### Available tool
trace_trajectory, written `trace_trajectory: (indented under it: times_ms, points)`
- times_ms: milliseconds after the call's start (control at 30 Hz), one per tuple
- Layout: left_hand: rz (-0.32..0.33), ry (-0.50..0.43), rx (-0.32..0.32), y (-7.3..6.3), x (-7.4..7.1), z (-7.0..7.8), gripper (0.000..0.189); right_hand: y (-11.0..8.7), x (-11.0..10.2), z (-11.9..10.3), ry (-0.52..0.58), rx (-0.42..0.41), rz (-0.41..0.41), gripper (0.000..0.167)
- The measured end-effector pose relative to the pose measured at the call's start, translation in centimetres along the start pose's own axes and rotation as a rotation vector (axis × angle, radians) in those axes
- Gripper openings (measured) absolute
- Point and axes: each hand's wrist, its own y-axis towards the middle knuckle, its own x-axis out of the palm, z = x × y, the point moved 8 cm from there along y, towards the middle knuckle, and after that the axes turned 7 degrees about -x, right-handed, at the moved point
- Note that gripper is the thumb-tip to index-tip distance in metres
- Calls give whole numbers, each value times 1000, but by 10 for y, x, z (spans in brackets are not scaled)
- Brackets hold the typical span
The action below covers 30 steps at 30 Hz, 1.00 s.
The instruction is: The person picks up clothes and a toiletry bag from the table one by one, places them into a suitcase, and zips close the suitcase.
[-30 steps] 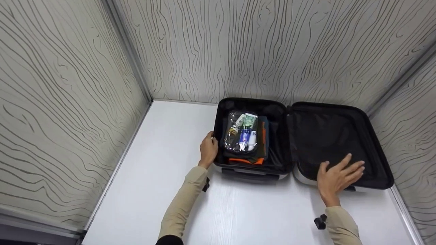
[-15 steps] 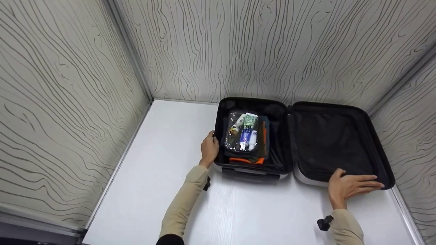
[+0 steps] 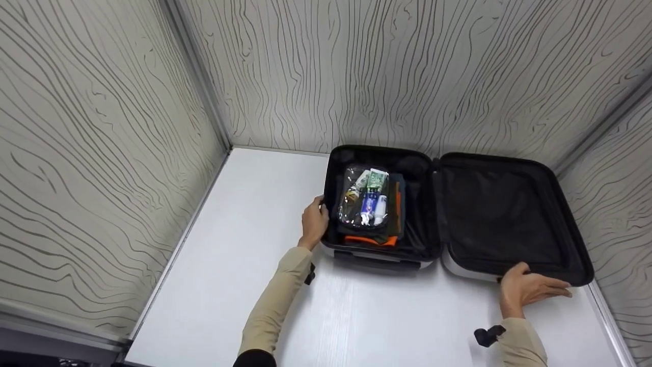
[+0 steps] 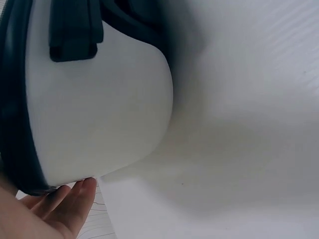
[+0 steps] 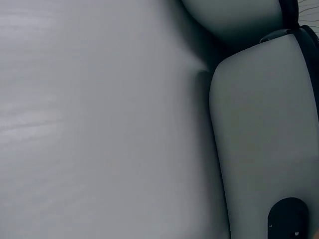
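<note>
An open suitcase (image 3: 378, 259) lies spread on the white table, its two halves side by side. In its left half, a transparent toiletry pouch (image 3: 348, 211) with several tubes sits on folded clothes (image 3: 398, 204), orange and dark. My left hand (image 3: 315, 221) grips the left rim of that half; in the left wrist view its fingers lie against the pale outer shell (image 4: 99, 114). At the front edge of the right half (image 3: 501, 214), with its black lining, is my right hand (image 3: 530, 290), fingers extended to the right. Whether it touches the shell's front is hard to tell.
Wood-grain-patterned panels (image 3: 316, 76) enclose the white table (image 3: 254, 204) at the back and both sides. The suitcase stands near the back panel, its right half close to the right table edge. A black carry handle (image 3: 377, 262) faces front on the left half.
My right hand has moved from over the right half's lining forward and right to its front edge. The left hand stays at the left rim.
</note>
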Motion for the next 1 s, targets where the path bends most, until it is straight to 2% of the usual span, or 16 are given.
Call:
trace_trajectory:
  times_ms: [167, 300, 667, 1000]
  points:
    - [15, -27, 44, -2, -3, 4, 27, -2, 3, 8, 70, 163, -61, 84]
    - [-2, -49, 23, -1, -3, 3, 27, -2, 4, 9, 77, 199, -50, 79]
    - [-44, -67, -36, 2, 0, -5, 30, -1, 2, 11, 116, 204, 21, 70]
    - [-106, -96, -46, 5, 1, -5, 31, 2, -4, -4, 138, 93, 131, 68]
